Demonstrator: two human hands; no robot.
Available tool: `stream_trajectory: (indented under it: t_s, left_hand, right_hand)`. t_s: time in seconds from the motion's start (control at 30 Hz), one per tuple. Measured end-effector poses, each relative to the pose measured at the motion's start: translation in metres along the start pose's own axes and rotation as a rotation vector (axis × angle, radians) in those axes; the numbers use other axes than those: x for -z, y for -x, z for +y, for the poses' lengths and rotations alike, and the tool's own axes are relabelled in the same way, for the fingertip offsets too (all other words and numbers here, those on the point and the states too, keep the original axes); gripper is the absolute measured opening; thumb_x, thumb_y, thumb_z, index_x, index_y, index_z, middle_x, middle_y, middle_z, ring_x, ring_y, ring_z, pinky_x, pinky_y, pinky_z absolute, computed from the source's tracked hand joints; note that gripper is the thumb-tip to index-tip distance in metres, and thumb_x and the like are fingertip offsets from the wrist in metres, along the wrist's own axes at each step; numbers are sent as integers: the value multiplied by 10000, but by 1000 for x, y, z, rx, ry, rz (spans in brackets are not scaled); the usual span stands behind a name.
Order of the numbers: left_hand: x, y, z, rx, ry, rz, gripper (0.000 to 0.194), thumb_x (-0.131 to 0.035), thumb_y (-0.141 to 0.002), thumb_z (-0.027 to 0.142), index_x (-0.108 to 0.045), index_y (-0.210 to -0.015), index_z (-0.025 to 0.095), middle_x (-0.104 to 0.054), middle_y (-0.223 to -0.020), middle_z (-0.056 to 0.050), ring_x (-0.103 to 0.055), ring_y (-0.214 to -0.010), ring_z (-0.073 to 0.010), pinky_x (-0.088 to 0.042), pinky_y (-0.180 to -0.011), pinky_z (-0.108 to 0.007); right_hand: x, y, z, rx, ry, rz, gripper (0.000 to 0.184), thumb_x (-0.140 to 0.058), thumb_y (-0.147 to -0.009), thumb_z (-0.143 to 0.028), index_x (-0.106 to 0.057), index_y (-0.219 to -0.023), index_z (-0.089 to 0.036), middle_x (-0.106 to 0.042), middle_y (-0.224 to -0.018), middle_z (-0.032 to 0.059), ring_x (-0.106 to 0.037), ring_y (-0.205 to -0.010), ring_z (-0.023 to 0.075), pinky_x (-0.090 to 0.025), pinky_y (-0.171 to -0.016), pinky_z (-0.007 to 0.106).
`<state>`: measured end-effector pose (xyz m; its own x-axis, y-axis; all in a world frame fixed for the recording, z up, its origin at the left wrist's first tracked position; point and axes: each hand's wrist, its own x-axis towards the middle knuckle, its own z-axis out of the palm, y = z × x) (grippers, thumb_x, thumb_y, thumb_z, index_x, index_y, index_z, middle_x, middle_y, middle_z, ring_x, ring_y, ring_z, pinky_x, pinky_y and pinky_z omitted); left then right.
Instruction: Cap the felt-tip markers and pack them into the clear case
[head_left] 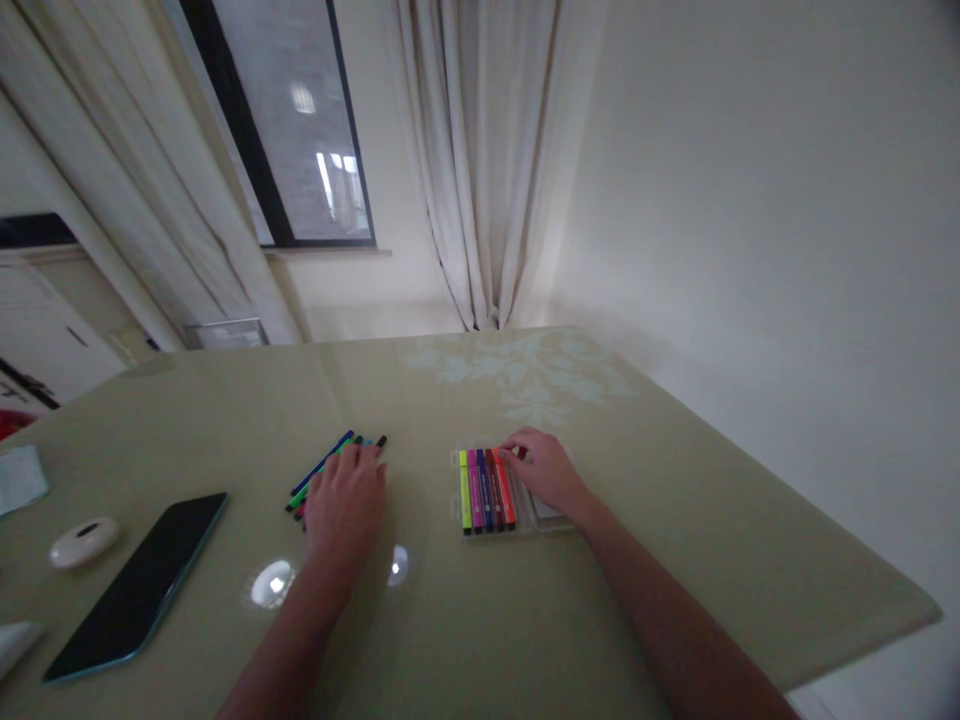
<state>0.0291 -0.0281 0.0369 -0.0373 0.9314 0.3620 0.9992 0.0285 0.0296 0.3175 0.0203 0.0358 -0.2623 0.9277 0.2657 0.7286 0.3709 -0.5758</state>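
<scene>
My right hand [546,468] is at a clear plastic case [486,536], its thumb and fingers pinched at the top end of an orange-red marker [504,490]. Beside that marker in the case, a yellow-green marker [466,490], a magenta one [475,490] and several darker ones stand in a row. A dark red bit shows between thumb and fingers. Over to the left, my left hand [346,500] lies on a loose pile of markers, fingers stretched over them. A blue marker [321,463] and a green marker [301,494] stick out; the palm hides the others.
A dark phone [139,588] lies at the left, with a white rounded case [84,543] and a pale blue packet [21,478] beyond it. The table [675,520] reaches a wall on the right. Curtains [487,150] and a window stand behind.
</scene>
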Motion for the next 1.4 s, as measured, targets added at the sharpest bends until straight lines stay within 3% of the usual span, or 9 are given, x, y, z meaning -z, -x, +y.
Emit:
stream_trajectory:
  t_s: [0.13, 0.33, 0.63, 0.77, 0.97, 1.1, 1.17, 1.27, 1.4]
  left_hand:
    - [-3, -4, -22, 101, -136, -115, 283, -432, -990, 286, -654, -1100, 150, -651, -1123, -162, -622, -1046, -342, -505, -839, -451]
    - [-10, -3, 0, -31, 80, -167, 241, -443, -995, 312, -638, -962, 174, -684, -1052, -126, -637, -1035, -291, -485, -895, -411]
    - [-1, 23, 55, -206, 649, 80, 189, -539, -999, 419, -592, -983, 238, -699, -889, -30, -671, -823, -222, -519, -743, -341]
    - [2, 30, 61, -200, 757, 80, 184, -586, -979, 416, -595, -970, 232, -662, -839, -7, -647, -748, -191, -516, -689, -306]
    - [1, 34, 65, -252, 858, 54, 136, -601, -980, 359, -598, -1028, 232, -645, -861, 2, -637, -739, -158, -541, -700, -279]
    - [-3, 38, 68, -360, 854, -11, 214, -563, -1006, 343, -594, -1188, 234, -689, -970, -34, -666, -832, -169, -563, -768, -296]
    - [-4, 40, 71, -460, 784, -67, 307, -535, -1021, 323, -558, -1317, 247, -706, -1150, -76, -675, -1016, -207, -556, -900, -363]
    - [-5, 41, 74, -615, 621, -154, 427, -548, -1014, 303, -501, -1438, 286, -603, -1445, -87, -569, -1297, -270, -467, -1070, -483]
    - [-4, 40, 75, -627, 511, -219, 448, -595, -988, 346, -532, -1428, 287, -582, -1478, -71, -541, -1321, -288, -428, -1098, -507]
  right_hand:
    - [-1, -1, 0, -7, 2, 15, 157, -644, -924, -225, -792, -904, -178, -729, -876, 75, -629, -769, 183, -445, -734, 306]
    - [-5, 1, -7, 15, -55, 42, 200, -634, -947, -291, -794, -872, -199, -717, -857, 71, -617, -761, 188, -445, -741, 314]
    - [-9, 7, -34, -1, -608, -38, 393, -587, -968, -517, -728, -789, -197, -633, -700, -7, -561, -694, 167, -407, -655, 274]
    - [-7, 6, -37, -97, -883, -44, 357, -696, -874, -546, -745, -825, -196, -667, -723, 2, -599, -701, 168, -469, -686, 285]
    - [-7, 6, -40, -161, -1072, -31, 296, -783, -799, -485, -766, -851, -194, -724, -766, 26, -645, -702, 167, -517, -702, 302]
    - [-5, 4, -37, -180, -1059, 29, 272, -772, -796, -436, -778, -912, -189, -734, -793, 29, -633, -689, 154, -501, -682, 288]
    - [-1, 1, -31, -195, -1010, 120, 283, -742, -810, -429, -775, -942, -181, -728, -774, 30, -618, -670, 147, -480, -652, 276]
    - [9, -4, -15, -220, -899, 237, 324, -710, -817, -430, -748, -1005, -170, -728, -756, 37, -611, -648, 146, -454, -603, 263]
    - [14, -6, 5, -254, -724, 141, 335, -692, -808, -384, -713, -1077, -184, -726, -717, 20, -643, -642, 155, -465, -574, 250]
